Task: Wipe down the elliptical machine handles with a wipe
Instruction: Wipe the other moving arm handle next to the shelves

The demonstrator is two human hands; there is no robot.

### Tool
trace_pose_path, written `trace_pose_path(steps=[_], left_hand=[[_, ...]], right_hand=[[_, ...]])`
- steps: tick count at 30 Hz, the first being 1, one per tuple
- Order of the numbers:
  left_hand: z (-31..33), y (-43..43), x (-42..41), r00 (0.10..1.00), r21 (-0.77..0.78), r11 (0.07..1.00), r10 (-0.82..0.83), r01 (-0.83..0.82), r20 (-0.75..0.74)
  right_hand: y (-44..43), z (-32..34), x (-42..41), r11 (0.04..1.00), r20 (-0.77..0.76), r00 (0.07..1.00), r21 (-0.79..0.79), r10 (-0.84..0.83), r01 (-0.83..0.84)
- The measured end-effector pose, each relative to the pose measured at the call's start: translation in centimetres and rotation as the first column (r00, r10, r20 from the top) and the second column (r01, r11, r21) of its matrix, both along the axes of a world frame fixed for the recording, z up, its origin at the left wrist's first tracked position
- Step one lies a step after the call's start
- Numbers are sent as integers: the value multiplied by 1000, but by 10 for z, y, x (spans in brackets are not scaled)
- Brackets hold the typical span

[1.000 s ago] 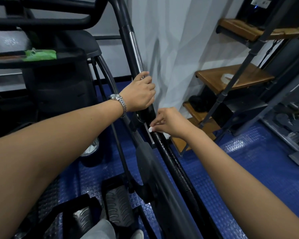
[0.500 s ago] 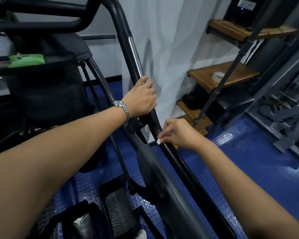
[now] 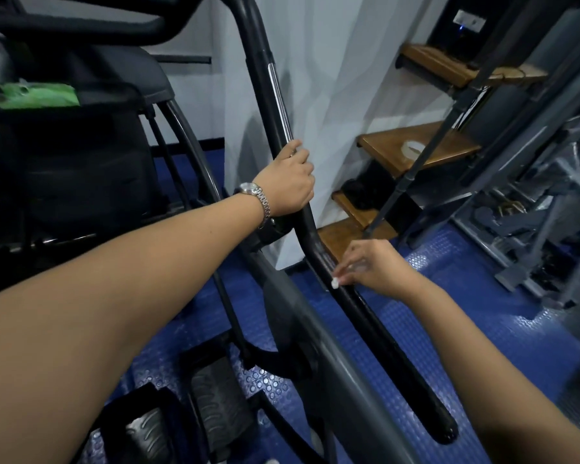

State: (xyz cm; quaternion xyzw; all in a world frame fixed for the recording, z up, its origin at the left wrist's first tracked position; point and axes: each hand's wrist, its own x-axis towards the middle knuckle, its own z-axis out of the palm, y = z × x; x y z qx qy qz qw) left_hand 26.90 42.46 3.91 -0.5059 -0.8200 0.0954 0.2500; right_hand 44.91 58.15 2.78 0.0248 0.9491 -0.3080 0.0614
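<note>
A long black elliptical handle [image 3: 375, 316] runs from top centre down to the lower right, with a chrome strip on its upper part. My left hand [image 3: 287, 184], with a metal watch on the wrist, grips the handle just below that strip. Lower down, my right hand [image 3: 370, 267] pinches a small white wipe [image 3: 334, 282] and holds it against the handle's wet, shiny surface. Most of the wipe is hidden by my fingers.
A green wipes pack [image 3: 37, 95] lies on the machine's console tray at the left. Foot pedals [image 3: 215, 406] sit below on the blue studded floor [image 3: 482, 296]. Wooden stair steps [image 3: 416, 149] and a white curtain [image 3: 332, 95] stand behind; grey gym equipment [image 3: 533, 212] crowds the right.
My right hand has slid the wipe down the handle, away from my left hand. The left hand keeps its grip at the same spot.
</note>
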Motion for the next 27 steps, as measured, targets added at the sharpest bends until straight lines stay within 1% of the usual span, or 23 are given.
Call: trace_pose_path(steps=[2,3,4,6,9,12,13,15,17,19,21,24,27], left_hand=[[1,0,-1,1000,-29,1000,2,-2,16],[1,0,0,1000,-36,999,8,-8,14],[2,0,0,1000,-40,999,16,-16,7],[1,-1,3,1000,-35,999,19,-19,-2],[-9,-1,9,999,13,1000,6,-5,-40],[-25,2,19,999,27,999,-21,22,-38],[-29,3,23,1000,22,1000,-18,18,-24],[-35,4,29,1000,22,1000,9,-10,11],[-39,4,34,998,27,999,37,-38,42],[-40,4,36,998,30,998,46,-48,51],[-40,5,36,997,31,998,48,-50,53],[-40,6,37,997,29,997,68,-69,47],[-41,8,38,996,11,996,85,-85,34]], right_hand=[[7,6,6,999,100,994,11,34,-35],[10,8,7,999,114,993,11,37,-38],[14,11,8,1000,91,996,-2,21,-21],[18,18,8,991,-9,999,-121,-51,50],[16,28,3,939,-119,980,-324,-161,115],[12,26,-6,851,-129,954,-496,-272,175],[12,23,-11,825,-126,945,-530,-303,194],[11,16,-19,805,-129,928,-549,-349,227],[7,5,-25,837,-140,933,-499,-333,224],[3,-13,-28,900,-127,958,-393,-259,191],[4,-27,-25,934,-96,980,-331,-175,134],[20,-28,-14,933,-77,992,-354,-98,65],[37,-26,0,891,-44,999,-454,-9,-13]])
